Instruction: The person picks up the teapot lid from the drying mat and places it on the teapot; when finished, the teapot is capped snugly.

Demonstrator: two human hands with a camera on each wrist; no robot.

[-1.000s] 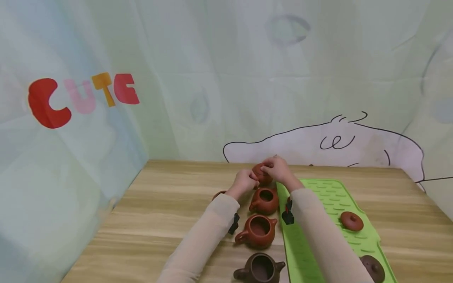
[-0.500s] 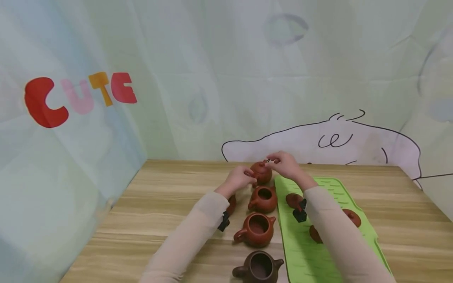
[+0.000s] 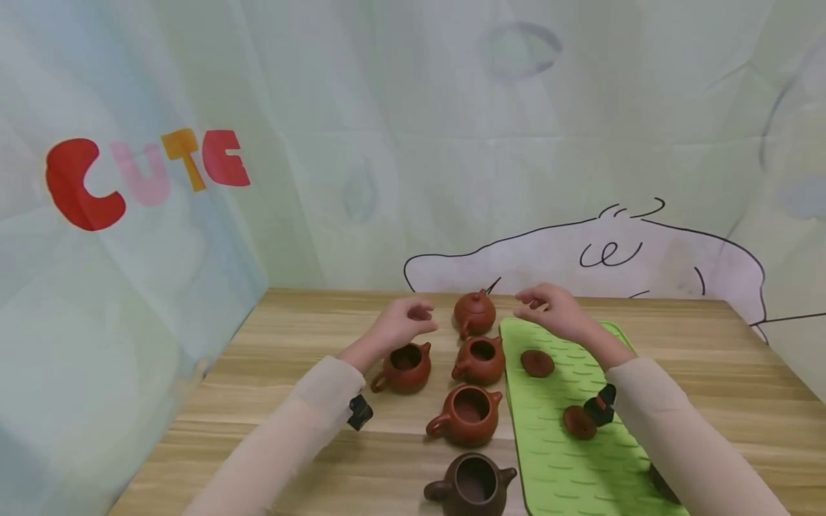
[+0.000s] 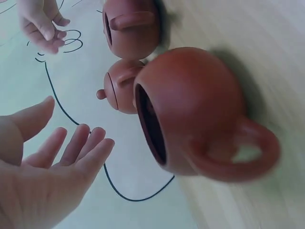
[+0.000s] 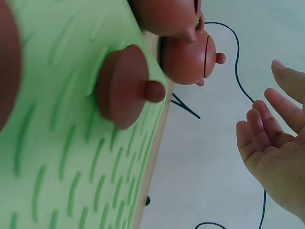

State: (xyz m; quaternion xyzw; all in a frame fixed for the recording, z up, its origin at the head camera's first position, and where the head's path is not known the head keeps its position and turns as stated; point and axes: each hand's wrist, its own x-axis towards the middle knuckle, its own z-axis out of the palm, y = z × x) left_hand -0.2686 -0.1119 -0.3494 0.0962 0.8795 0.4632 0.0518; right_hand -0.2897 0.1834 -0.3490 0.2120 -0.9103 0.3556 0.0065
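Loosely extended and empty, the left hand and right hand flank a round, lidded, reddish-brown clay teapot.

A round, reddish-brown lidded teapot stands upright between the left hand and the right hand, apart from the fingers of both. Its lid sits in place, a small round knob on top, and its handle faces the near side. Just below the left hand stands an open teapot of similar reddish clay, upright, its dark round mouth partly hidden by that hand, its handle on the wrist side. A loose, reddish-brown domed lid lies knob up below the right hand, on its near side.
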